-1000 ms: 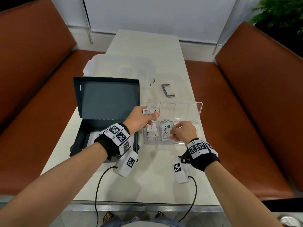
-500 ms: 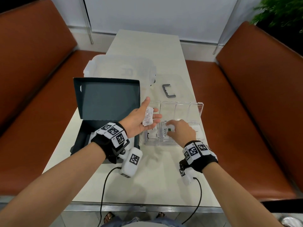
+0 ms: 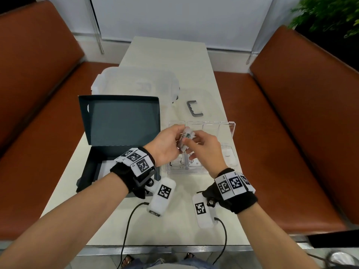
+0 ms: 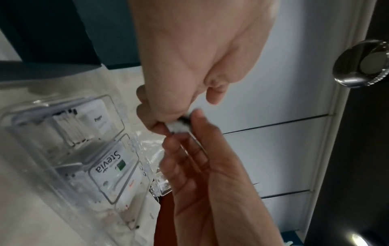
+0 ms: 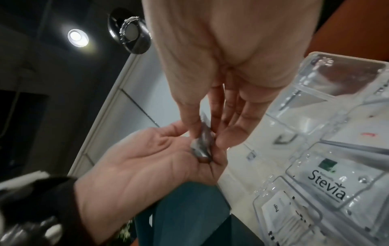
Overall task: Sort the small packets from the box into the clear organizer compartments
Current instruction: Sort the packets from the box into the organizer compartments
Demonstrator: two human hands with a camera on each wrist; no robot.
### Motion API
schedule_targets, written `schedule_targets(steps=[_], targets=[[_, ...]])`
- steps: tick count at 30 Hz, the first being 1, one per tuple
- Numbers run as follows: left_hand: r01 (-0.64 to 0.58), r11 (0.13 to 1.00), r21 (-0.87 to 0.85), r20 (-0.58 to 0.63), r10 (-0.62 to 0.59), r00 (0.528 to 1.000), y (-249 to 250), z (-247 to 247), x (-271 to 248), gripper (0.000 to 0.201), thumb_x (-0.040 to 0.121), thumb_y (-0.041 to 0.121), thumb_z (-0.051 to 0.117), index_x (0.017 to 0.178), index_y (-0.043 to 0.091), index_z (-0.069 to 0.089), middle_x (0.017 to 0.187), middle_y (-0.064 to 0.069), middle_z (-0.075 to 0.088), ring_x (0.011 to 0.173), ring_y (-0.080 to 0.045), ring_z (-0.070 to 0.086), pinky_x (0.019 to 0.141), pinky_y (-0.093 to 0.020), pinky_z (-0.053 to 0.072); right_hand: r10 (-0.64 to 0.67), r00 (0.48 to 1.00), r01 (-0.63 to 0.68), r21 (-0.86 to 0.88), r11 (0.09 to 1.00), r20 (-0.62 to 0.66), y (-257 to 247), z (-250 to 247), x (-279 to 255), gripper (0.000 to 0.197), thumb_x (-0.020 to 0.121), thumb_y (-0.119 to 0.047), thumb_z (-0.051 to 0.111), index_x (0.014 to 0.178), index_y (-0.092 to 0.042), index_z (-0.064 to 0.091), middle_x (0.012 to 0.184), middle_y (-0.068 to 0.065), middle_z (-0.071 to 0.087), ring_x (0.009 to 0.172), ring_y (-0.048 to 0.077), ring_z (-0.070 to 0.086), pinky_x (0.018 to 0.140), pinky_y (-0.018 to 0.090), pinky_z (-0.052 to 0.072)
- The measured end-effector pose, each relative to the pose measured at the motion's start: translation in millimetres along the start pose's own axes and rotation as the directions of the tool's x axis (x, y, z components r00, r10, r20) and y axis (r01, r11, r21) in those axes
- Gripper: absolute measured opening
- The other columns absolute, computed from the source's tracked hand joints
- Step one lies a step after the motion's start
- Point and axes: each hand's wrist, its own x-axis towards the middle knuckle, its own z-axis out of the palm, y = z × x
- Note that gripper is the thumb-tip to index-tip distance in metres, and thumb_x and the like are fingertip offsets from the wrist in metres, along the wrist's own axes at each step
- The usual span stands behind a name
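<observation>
While both hands, left hand (image 3: 167,144) and right hand (image 3: 206,146), pinch one packet (image 3: 185,139) with their fingers above the organizer (image 3: 231,129), the pale table (image 3: 174,220) runs between brown benches (image 3: 291,123).

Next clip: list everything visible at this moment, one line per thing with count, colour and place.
Packets in hand: small stack, count unclear, white, one with a green mark; between both hands over the organizer.
Clear organizer: one, transparent; on the table right of the box; near compartments hold Stevia, Pepper and Sugar packets.
Box: one, dark teal, lid upright; table's left.
Handle: one, grey; beyond the organizer.
Translucent container: one; behind the box.
Table: one, off-white.
Benches: two, brown; either side.
Plant: green; top right.
Left hand: holds the packets.
Right hand: pinches them.
</observation>
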Motion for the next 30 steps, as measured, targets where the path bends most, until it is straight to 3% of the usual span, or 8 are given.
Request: schedule_targets(steps=[3,6,10,14,23,27,30], targets=[[-0.066,0.987,0.145,0.038,0.061,0.997,0,-7,0,0.031,0.099,-0.001,0.04,0.121,0.005,0.06,0.103,-0.008,0.066,0.081,-0.015,0.061,0.074,-0.024,0.051,0.125,0.992,-0.122,0.16,0.98,-0.006,4,-12,3,0.012,0.089,-0.001,0.059,0.093,-0.009,0.067,0.074,0.007,0.067,0.058,0.012,0.06,0.051,0.026,0.05],[-0.115,0.956,0.269,0.004,0.118,0.993,-3,-12,-1,0.032,0.097,0.001,0.053,0.127,0.009,0.06,0.107,-0.008,0.067,0.084,-0.014,0.064,0.076,-0.023,0.055,0.155,0.987,-0.159,0.188,0.969,0.037,7,-22,6,0.014,0.089,0.0,0.059,0.095,-0.009,0.067,0.075,0.007,0.065,0.056,0.011,0.057,0.051,0.024,0.05],[-0.186,0.9,0.395,-0.062,0.228,0.972,-7,-18,3,0.03,0.091,0.006,0.064,0.12,0.005,0.063,0.099,-0.013,0.067,0.078,-0.012,0.065,0.071,-0.024,0.058,0.132,0.985,-0.151,0.177,0.973,0.114,8,-33,5,0.015,0.09,-0.004,0.062,0.103,-0.01,0.066,0.078,0.008,0.067,0.063,0.014,0.06,0.056,0.024,0.052],[-0.223,0.856,0.466,-0.076,0.29,0.954,-9,-19,6,0.029,0.088,0.004,0.068,0.117,0.002,0.067,0.1,-0.02,0.071,0.075,-0.015,0.068,0.066,-0.02,0.058,0.13,0.99,-0.138,0.24,0.961,0.048,11,-40,7,0.014,0.093,-0.007,0.059,0.106,-0.006,0.064,0.087,0.017,0.07,0.066,0.017,0.062,0.057,0.024,0.052],[-0.187,0.915,0.359,-0.109,0.24,0.965,-19,-15,16,0.031,0.084,0.006,0.073,0.114,0.001,0.068,0.091,-0.015,0.072,0.075,-0.016,0.065,0.063,-0.021,0.058,0.109,0.993,-0.114,0.198,0.974,0.038,14,-40,12,0.019,0.097,-0.004,0.051,0.109,-0.002,0.066,0.08,0.009,0.069,0.065,0.015,0.06,0.055,0.021,0.05],[-0.184,0.92,0.346,-0.131,0.242,0.961,-22,-15,19,0.016,0.082,0.006,0.075,0.098,0.008,0.071,0.084,-0.012,0.07,0.072,-0.017,0.063,0.06,-0.02,0.057,0.139,0.989,-0.145,0.194,0.97,0.042,13,-38,13,0.019,0.097,-0.012,0.053,0.107,-0.003,0.067,0.087,0.012,0.071,0.068,0.016,0.063,0.058,0.024,0.052],[-0.201,0.911,0.359,-0.126,0.261,0.957,-23,-14,19,0.011,0.082,0.007,0.075,0.09,0.013,0.072,0.078,-0.009,0.07,0.065,-0.013,0.064,0.06,-0.019,0.056,0.152,0.988,-0.153,0.175,0.972,0.02,15,-36,12,0.011,0.092,-0.016,0.063,0.1,-0.009,0.068,0.08,0.007,0.07,0.068,0.015,0.064,0.061,0.027,0.053]])
